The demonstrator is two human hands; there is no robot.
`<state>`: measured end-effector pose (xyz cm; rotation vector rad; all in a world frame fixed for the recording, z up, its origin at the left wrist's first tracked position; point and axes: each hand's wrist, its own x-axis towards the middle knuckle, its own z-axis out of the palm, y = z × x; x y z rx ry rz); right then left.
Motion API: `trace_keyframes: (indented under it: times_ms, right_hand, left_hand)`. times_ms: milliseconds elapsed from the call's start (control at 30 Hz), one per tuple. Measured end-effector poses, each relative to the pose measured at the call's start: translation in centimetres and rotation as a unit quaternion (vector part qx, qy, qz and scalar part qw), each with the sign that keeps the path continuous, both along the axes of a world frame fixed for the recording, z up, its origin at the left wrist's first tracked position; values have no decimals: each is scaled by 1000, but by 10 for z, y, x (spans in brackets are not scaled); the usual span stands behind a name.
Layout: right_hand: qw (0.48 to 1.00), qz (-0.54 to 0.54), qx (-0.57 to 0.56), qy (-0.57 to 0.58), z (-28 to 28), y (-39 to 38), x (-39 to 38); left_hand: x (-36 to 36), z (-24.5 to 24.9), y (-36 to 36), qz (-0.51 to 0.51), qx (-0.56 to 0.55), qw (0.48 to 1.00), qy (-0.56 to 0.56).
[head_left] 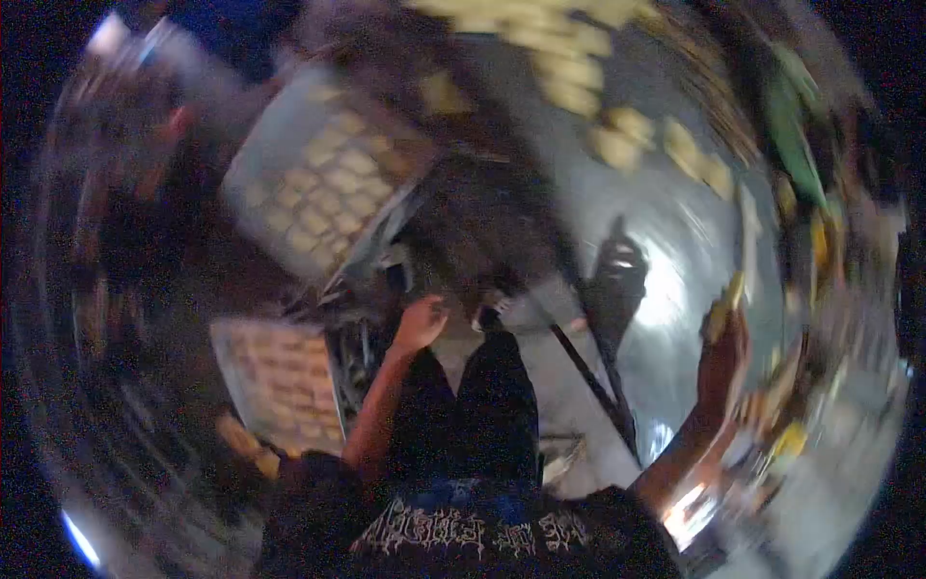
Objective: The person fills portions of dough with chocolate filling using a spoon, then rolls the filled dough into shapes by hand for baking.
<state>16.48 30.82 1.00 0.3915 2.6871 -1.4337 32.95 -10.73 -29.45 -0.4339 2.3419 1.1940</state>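
My left hand (422, 321) hangs low in front of my legs, its fingers loosely curled with nothing seen in them. Close by it is the tray of pale block-like pieces (241, 198). On the other side, my right hand (723, 338) reaches out at the edge of a shiny metal table (666, 357). Its fingers are closed about a yellowish thing (737, 289), blurred, and I cannot tell its kind. Pale yellow pieces (622, 138) lie farther up on the metal table.
A second tray (220, 347) with orange-tinted pieces stands at the lower left, near what looks like another person's hand (241, 439). Dark frames support the trays. A dark shadow (617, 270) and a bright glare fall on the metal table. The surroundings are smeared by motion.
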Motion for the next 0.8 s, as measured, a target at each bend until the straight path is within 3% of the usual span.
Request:
trace_keyframes:
  times_ms: [67,133,200,267,333,400,467,533,567,667,800]
  right_hand:
    - [939,7,-320,-126,8,-139,-18]
    - [878,214,-358,-235,-52,-242,-8]
    - [852,261,-309,-333,-105,-381,9]
    - [838,408,-154,-327,-156,-496,2]
    - [849,462,-51,-250,-274,-565,10]
    - [852,485,-34,-194,-300,-643,3]
    - [857,515,25,0,-353,-705,-14]
    - [888,457,-9,55,-366,-768,-25]
    - [881,461,9,101,-366,-792,-30]
    - [847,497,89,168,-396,-828,-43]
    - [811,522,186,187,-450,-814,-56]
  left_hand:
    - [34,-31,-48,59,-71,995,33]
    - [67,-49,-94,189,-60,980,28]
    - [89,-37,-139,302,-52,952,-3]
    - [93,13,-171,406,-44,910,-65]
    - [151,-22,-185,508,39,858,-68]
    - [205,-28,-188,559,61,823,-77]
    - [236,-21,-184,572,24,816,-78]
    - [264,-27,-160,623,104,770,-86]
    - [275,-27,-146,646,143,744,-90]
    - [249,8,-130,630,97,758,-138]
    - [234,-6,-116,603,101,778,-142]
